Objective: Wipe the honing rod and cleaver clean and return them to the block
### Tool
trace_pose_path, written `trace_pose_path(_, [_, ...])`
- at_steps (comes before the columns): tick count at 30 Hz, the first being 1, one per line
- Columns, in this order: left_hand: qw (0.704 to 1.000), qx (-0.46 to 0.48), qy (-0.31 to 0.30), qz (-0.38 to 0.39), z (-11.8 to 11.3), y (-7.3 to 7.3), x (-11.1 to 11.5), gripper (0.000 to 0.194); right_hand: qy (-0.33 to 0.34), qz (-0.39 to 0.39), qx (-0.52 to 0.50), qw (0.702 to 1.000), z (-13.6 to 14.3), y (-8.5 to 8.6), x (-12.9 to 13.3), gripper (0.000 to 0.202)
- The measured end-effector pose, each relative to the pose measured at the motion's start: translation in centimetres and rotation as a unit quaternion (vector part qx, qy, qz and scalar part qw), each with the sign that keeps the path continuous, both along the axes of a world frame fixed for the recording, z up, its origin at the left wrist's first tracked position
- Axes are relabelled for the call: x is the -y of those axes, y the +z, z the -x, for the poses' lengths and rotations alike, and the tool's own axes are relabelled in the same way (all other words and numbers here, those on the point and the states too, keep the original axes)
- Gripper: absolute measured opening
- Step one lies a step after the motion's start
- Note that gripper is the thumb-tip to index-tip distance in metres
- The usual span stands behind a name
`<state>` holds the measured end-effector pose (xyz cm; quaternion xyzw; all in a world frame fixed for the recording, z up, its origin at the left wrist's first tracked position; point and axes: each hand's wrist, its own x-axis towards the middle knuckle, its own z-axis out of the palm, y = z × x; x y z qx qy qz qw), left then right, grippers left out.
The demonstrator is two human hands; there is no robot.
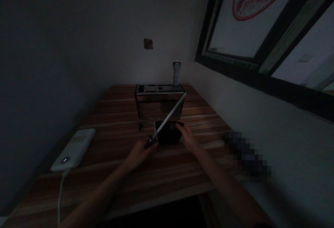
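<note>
My left hand [139, 153] is closed round the dark handle of a sharpening steel [169, 115]. Its long pale rod slants up to the right, across the front of a black, boxy piece [169, 134] with a small printed mark. The fingers of my right hand [186, 134] grip that black piece by its right edge, thumb on its face. Just behind stands a knife block [160, 97] with a slotted top and a see-through front. A silvery, patterned upright thing [176, 73] rises at its back right corner; I cannot tell whether it sits in a slot.
A white power bank [74, 149] with a lit display and a cable [60, 196] lies at the left of the wooden table [117, 116]. A blurred-out dark object [246, 156] is at the right edge. Walls close in around the table, with a framed window [250, 43] at right.
</note>
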<state>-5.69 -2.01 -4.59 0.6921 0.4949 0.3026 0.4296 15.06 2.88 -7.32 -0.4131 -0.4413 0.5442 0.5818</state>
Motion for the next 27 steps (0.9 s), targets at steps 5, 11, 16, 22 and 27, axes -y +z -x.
trace_pose_path(5, [0.995, -0.026, 0.005, 0.099, -0.5, 0.2, 0.8, 0.042, -0.040, 0.077, -0.144, 0.986, -0.2, 1.6, 0.2, 0.024])
trace_pose_path(11, [0.993, -0.050, 0.043, 0.097, -1.4, 0.0, 1.6, 0.036, -0.027, 0.089, -0.222, 0.971, -0.8, 3.5, 0.6, 0.019])
trace_pose_path(16, [0.989, -0.032, 0.040, 0.140, -2.0, -0.3, 2.2, 0.037, -0.024, 0.074, -0.254, 0.964, -1.5, 4.9, 0.7, 0.020])
trace_pose_path(22, [0.987, -0.026, 0.016, 0.156, -2.3, -0.5, 2.6, 0.040, -0.054, 0.066, -0.264, 0.961, -2.3, 5.0, 0.2, 0.026])
trace_pose_path(27, [0.986, -0.054, 0.017, 0.159, -2.4, -0.2, 2.7, 0.039, -0.061, 0.051, -0.257, 0.963, -2.7, 4.9, 0.2, 0.029])
